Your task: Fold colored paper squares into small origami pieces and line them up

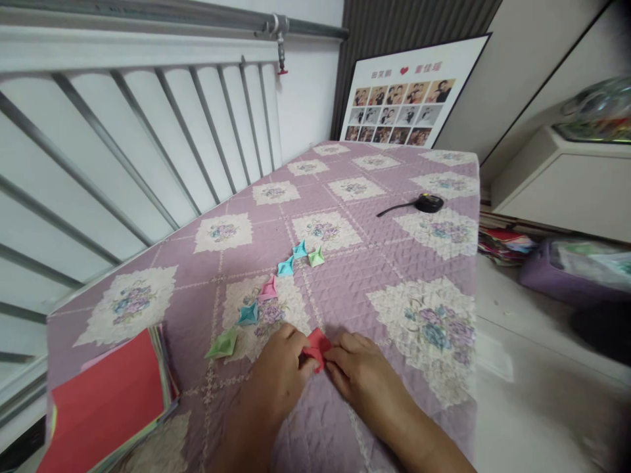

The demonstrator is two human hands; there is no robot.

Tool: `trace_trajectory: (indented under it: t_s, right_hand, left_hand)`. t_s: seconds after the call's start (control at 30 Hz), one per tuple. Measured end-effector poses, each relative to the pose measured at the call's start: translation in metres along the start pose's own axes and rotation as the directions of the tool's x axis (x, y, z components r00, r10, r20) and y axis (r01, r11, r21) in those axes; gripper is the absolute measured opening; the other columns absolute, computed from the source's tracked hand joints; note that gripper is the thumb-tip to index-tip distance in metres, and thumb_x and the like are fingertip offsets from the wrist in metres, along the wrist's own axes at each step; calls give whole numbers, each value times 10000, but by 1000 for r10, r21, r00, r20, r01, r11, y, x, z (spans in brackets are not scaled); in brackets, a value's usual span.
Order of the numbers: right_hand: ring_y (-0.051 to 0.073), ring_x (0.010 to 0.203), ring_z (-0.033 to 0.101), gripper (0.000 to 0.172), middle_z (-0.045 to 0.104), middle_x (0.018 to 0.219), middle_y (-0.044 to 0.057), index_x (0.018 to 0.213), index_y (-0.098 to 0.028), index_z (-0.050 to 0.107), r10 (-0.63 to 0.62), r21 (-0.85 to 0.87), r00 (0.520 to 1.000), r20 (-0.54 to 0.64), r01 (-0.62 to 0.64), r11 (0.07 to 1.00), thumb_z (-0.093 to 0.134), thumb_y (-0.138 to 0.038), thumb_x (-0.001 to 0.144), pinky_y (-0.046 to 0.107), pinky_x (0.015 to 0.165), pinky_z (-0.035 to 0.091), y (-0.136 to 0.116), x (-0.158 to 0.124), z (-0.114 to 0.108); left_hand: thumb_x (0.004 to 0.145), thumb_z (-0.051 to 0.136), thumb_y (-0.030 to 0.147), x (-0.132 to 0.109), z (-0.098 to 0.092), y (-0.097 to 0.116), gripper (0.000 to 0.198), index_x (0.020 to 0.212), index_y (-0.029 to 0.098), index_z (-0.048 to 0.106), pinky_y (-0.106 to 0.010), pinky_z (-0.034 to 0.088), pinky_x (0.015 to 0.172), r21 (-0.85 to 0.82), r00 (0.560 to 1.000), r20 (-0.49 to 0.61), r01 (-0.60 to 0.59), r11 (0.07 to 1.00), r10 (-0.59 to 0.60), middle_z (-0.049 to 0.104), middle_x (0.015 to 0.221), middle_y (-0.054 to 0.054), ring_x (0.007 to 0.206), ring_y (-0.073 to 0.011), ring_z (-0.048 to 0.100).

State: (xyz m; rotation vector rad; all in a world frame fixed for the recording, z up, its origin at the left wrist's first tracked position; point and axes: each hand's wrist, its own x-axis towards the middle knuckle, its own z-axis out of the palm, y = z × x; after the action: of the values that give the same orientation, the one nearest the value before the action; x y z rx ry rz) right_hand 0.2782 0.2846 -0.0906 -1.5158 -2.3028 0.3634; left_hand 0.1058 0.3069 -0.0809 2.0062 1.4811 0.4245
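A small red folded paper point(318, 343) is pinched between both my hands, low over the quilted cloth. My left hand point(282, 368) grips its left side, with thumb and fingers closed on it. On the right side, my right hand point(357, 368) holds the paper between thumb and fingertips. Beyond the hands, small folded paper pieces stand in a slanting row: a green one point(223, 343), a teal one point(248, 313), a pink one point(268, 289), a blue one point(286, 266), another blue one point(300, 249) and a light green one point(316, 257).
A stack of coloured paper point(111, 401), red on top, lies at the left front of the purple floral cloth point(340, 282). A black object with a strap point(429, 203) rests at the far right. A white radiator point(123, 144) borders the left side; a photo board point(409, 92) leans behind.
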Motion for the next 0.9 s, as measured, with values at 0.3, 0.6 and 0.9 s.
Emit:
trace_trajectory:
  t_s: [0.3, 0.6, 0.9]
  right_hand:
    - [196, 781, 564, 127, 627, 784, 24, 687, -220, 606, 192, -41, 981, -37, -194, 980, 687, -252, 779, 332, 720, 357, -10, 12, 2]
    - [191, 803, 570, 148, 643, 813, 23, 670, -208, 596, 232, -3, 973, 2, -232, 973, 690, -238, 781, 336, 741, 328, -11, 15, -1]
    - [264, 892, 555, 226, 640, 905, 40, 879, -248, 644, 293, -85, 952, -89, -301, 950, 756, -338, 704, 376, 747, 326, -6, 14, 0]
  left_hand:
    - [768, 653, 190, 0, 3, -5, 92, 842, 210, 603, -309, 389, 825, 8, 1000, 15, 0, 1000, 0, 546, 945, -14, 911, -184, 502]
    - [829, 548, 104, 2, 1, -8, 118, 750, 188, 573, -285, 379, 761, 62, 996, -76, 58, 996, -53, 550, 860, -14, 835, -163, 525]
    - [852, 514, 121, -1, 0, 3, 109, 908, 186, 581, -315, 370, 841, 113, 989, -90, 128, 985, -118, 563, 965, -52, 948, -205, 523]
